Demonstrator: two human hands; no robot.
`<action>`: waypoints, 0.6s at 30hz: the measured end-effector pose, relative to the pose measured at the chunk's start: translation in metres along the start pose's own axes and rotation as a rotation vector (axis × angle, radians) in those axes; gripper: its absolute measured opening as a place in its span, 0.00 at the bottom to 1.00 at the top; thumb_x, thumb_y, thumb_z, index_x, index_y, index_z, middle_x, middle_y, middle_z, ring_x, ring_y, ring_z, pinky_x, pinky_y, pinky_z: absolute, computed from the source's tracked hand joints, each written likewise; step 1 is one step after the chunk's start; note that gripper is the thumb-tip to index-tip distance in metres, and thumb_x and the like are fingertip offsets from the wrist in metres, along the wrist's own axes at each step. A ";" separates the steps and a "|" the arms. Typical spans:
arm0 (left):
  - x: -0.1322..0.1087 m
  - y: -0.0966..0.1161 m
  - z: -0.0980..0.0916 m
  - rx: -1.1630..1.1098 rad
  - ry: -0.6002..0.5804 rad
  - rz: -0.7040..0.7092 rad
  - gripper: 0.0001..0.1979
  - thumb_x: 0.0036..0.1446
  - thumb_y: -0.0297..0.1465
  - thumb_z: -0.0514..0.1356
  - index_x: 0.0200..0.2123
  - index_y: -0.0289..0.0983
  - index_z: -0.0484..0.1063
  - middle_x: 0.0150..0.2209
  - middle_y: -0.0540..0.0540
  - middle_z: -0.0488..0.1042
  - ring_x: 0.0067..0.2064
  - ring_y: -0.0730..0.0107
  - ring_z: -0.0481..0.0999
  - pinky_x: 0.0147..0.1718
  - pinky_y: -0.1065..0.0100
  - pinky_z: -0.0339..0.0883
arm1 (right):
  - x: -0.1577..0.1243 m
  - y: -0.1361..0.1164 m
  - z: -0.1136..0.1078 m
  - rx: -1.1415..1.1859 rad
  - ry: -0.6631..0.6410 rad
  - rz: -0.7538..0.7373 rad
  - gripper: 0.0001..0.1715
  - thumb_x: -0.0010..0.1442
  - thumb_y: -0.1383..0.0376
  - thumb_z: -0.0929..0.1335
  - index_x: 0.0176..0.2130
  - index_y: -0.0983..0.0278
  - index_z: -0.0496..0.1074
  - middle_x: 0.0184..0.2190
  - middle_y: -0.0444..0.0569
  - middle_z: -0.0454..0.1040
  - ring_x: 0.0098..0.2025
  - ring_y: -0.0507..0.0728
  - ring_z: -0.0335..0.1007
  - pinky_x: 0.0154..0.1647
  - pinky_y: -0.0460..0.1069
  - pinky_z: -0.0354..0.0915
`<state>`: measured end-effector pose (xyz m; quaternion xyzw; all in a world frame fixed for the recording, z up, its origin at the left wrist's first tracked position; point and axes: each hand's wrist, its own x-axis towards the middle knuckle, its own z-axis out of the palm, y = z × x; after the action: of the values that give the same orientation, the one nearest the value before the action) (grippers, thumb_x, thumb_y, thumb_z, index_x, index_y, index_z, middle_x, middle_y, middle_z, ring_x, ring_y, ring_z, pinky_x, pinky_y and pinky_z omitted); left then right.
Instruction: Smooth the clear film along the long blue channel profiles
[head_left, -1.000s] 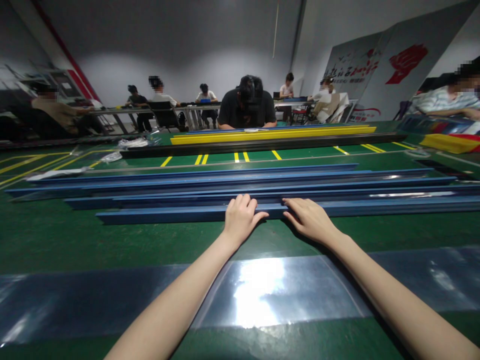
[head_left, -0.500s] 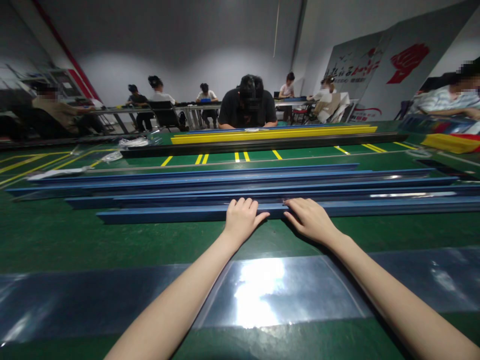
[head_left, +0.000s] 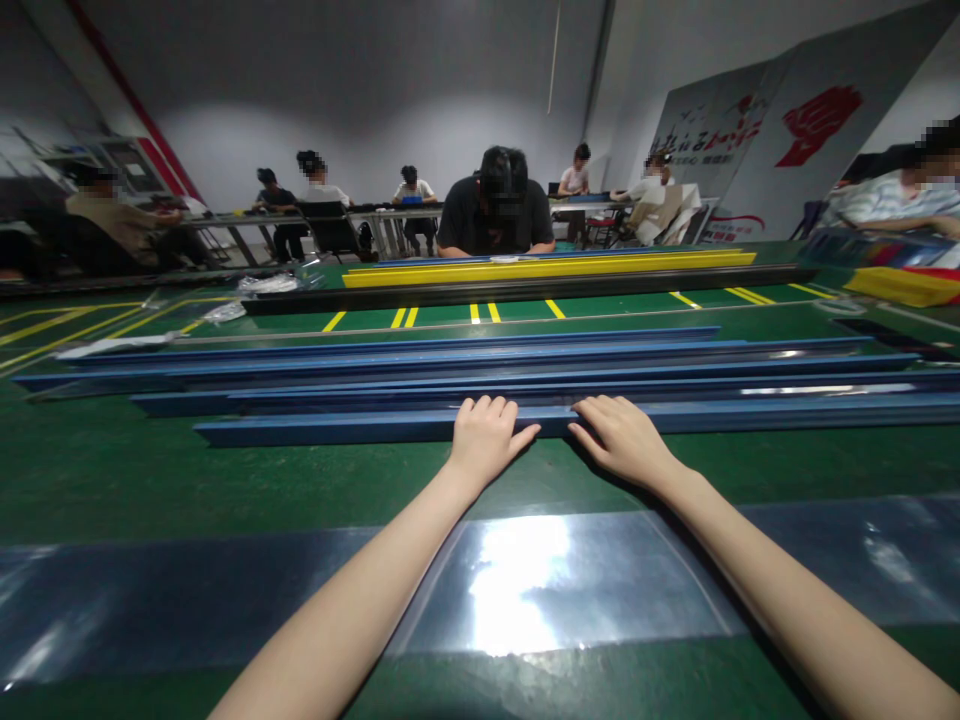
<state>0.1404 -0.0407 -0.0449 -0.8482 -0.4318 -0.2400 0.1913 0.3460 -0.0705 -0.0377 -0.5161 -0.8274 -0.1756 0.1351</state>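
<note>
Long blue strips with raised edges, like channel profiles, lie side by side across the green table. The nearest blue strip [head_left: 330, 432] runs left to right under both hands. My left hand [head_left: 482, 437] has its fingers bent over this strip's near edge, with the thumb stretched to the right. A short gap away, my right hand [head_left: 616, 436] grips the same edge, fingers over the top and thumb pointing left. The fingertips of both hands are partly hidden inside the strip.
A glossy clear sheet [head_left: 187, 590] lies across the green table [head_left: 300, 490] under my forearms. Farther back are a black strip [head_left: 525, 290], a yellow strip [head_left: 547, 268] and crumpled plastic film [head_left: 274, 285]. A person in a dark shirt [head_left: 461, 215] sits opposite; several others sit beyond.
</note>
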 end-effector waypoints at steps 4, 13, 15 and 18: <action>0.000 0.000 0.000 -0.003 -0.002 -0.007 0.19 0.56 0.45 0.50 0.28 0.36 0.68 0.28 0.44 0.72 0.33 0.63 0.68 0.32 0.63 0.51 | 0.000 0.000 0.000 -0.008 -0.008 -0.003 0.18 0.62 0.59 0.54 0.38 0.66 0.67 0.33 0.53 0.72 0.35 0.57 0.63 0.35 0.50 0.52; 0.000 0.000 0.001 -0.005 -0.001 -0.002 0.19 0.56 0.45 0.49 0.28 0.35 0.68 0.28 0.44 0.72 0.33 0.63 0.68 0.31 0.63 0.51 | 0.000 0.000 0.000 0.011 -0.004 0.012 0.19 0.61 0.59 0.55 0.41 0.66 0.67 0.38 0.54 0.73 0.40 0.58 0.66 0.38 0.50 0.56; 0.000 0.000 0.001 -0.006 -0.002 0.000 0.19 0.56 0.45 0.49 0.28 0.36 0.68 0.28 0.44 0.72 0.33 0.63 0.68 0.32 0.63 0.51 | -0.001 0.000 0.001 0.023 0.017 0.016 0.19 0.61 0.60 0.56 0.43 0.67 0.67 0.42 0.55 0.72 0.42 0.58 0.66 0.40 0.50 0.57; 0.000 0.000 0.001 0.003 -0.002 0.001 0.19 0.56 0.45 0.49 0.28 0.36 0.68 0.28 0.44 0.72 0.33 0.63 0.68 0.32 0.63 0.51 | -0.001 0.000 0.002 0.037 0.031 0.021 0.19 0.61 0.60 0.56 0.45 0.67 0.66 0.45 0.55 0.71 0.45 0.59 0.65 0.42 0.51 0.58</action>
<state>0.1407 -0.0402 -0.0453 -0.8483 -0.4319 -0.2385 0.1924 0.3463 -0.0707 -0.0398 -0.5192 -0.8229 -0.1668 0.1595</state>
